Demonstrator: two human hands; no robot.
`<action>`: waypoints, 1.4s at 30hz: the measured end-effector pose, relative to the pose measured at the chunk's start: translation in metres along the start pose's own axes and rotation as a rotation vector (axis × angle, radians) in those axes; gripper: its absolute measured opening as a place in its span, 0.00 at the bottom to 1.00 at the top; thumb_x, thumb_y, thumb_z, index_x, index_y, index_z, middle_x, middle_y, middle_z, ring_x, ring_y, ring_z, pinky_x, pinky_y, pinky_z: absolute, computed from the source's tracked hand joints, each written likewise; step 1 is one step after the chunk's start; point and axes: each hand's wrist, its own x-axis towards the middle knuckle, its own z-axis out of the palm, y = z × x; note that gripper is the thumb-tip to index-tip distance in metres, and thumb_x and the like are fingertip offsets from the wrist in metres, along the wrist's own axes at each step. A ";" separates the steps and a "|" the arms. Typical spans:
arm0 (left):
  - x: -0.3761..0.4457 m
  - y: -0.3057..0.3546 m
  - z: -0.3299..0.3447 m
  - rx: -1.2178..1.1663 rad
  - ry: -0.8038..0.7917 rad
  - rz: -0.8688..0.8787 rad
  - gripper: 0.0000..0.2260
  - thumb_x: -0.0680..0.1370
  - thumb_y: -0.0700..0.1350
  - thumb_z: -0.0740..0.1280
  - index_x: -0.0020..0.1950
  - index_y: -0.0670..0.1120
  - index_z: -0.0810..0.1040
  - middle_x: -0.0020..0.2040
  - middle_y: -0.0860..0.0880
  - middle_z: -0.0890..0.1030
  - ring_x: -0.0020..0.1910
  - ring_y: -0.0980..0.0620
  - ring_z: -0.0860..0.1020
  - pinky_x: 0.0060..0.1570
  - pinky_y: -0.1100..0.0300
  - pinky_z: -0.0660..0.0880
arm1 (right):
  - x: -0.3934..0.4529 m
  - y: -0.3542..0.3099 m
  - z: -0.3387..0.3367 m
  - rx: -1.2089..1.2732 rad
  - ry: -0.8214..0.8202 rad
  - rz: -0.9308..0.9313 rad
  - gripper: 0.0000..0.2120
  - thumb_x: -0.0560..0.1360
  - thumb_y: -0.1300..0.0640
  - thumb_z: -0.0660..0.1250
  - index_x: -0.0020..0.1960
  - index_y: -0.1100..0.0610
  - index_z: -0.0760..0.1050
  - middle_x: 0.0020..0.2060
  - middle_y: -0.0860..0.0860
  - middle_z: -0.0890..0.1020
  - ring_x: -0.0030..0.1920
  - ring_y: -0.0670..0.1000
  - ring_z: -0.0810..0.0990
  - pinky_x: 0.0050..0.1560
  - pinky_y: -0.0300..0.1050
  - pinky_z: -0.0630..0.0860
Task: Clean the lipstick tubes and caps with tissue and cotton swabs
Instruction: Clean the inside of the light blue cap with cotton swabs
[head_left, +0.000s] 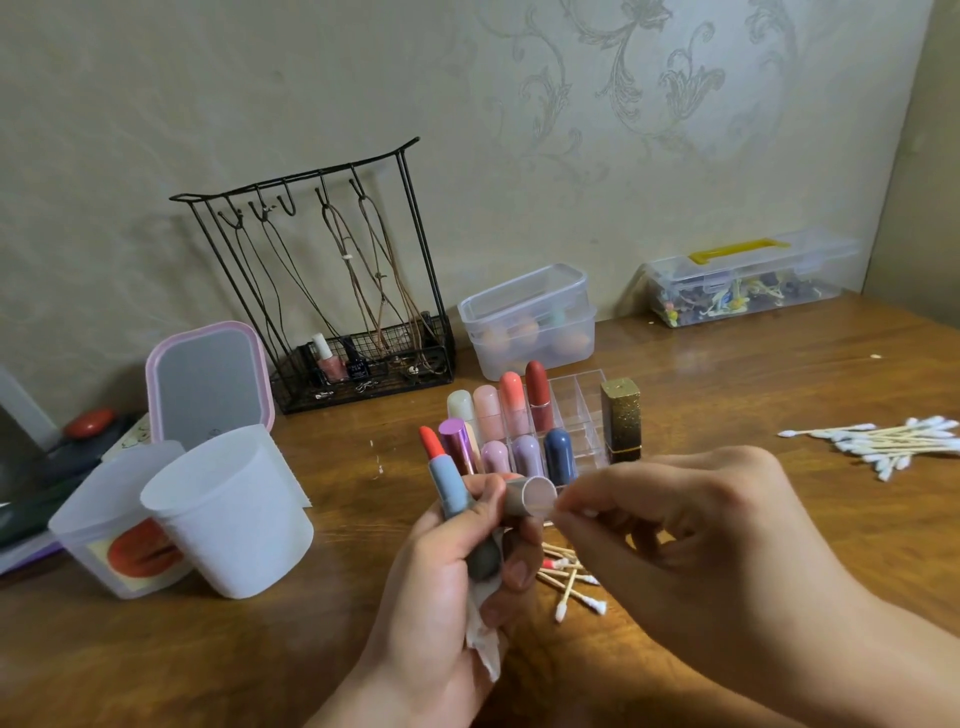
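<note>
My left hand (441, 582) grips a blue-grey lipstick tube (449, 483) with its red bullet up, a grey cap (530, 496) whose open mouth faces right, and a crumpled tissue (483, 649). At the cap's mouth, my right hand (691, 535) pinches something small and thin; it looks like a cotton swab, mostly hidden by the fingers. Used swabs (571, 579) lie on the table under my hands. Clean cotton swabs (893, 441) are piled at the right. A clear organizer (582, 400) behind my hands holds several capped lipsticks.
A gold-black lipstick (621, 421) stands right of the organizer. Two white cups (228, 514) and a pink mirror (208, 384) sit at left. A wire jewelry rack (343, 291), a sponge box (530, 327) and a clear case (748, 280) line the wall.
</note>
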 end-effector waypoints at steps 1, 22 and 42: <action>0.000 0.000 0.000 0.008 0.004 0.006 0.11 0.68 0.45 0.65 0.45 0.39 0.77 0.27 0.43 0.71 0.18 0.54 0.67 0.15 0.66 0.64 | 0.000 0.000 -0.001 0.026 -0.001 0.001 0.04 0.69 0.59 0.74 0.36 0.53 0.83 0.26 0.44 0.78 0.25 0.42 0.75 0.25 0.36 0.72; 0.007 0.009 -0.022 0.052 -0.157 -0.022 0.08 0.73 0.49 0.66 0.38 0.46 0.79 0.36 0.45 0.69 0.27 0.56 0.67 0.23 0.66 0.67 | 0.025 0.018 -0.016 0.926 0.076 0.578 0.10 0.64 0.54 0.74 0.44 0.54 0.79 0.34 0.60 0.84 0.30 0.52 0.80 0.24 0.38 0.70; -0.006 0.000 0.005 -0.164 -0.116 -0.227 0.08 0.66 0.44 0.67 0.35 0.41 0.84 0.30 0.43 0.74 0.19 0.55 0.65 0.17 0.68 0.54 | 0.015 -0.005 -0.001 1.008 -0.052 0.536 0.10 0.64 0.55 0.73 0.41 0.60 0.86 0.26 0.49 0.77 0.24 0.45 0.68 0.25 0.32 0.64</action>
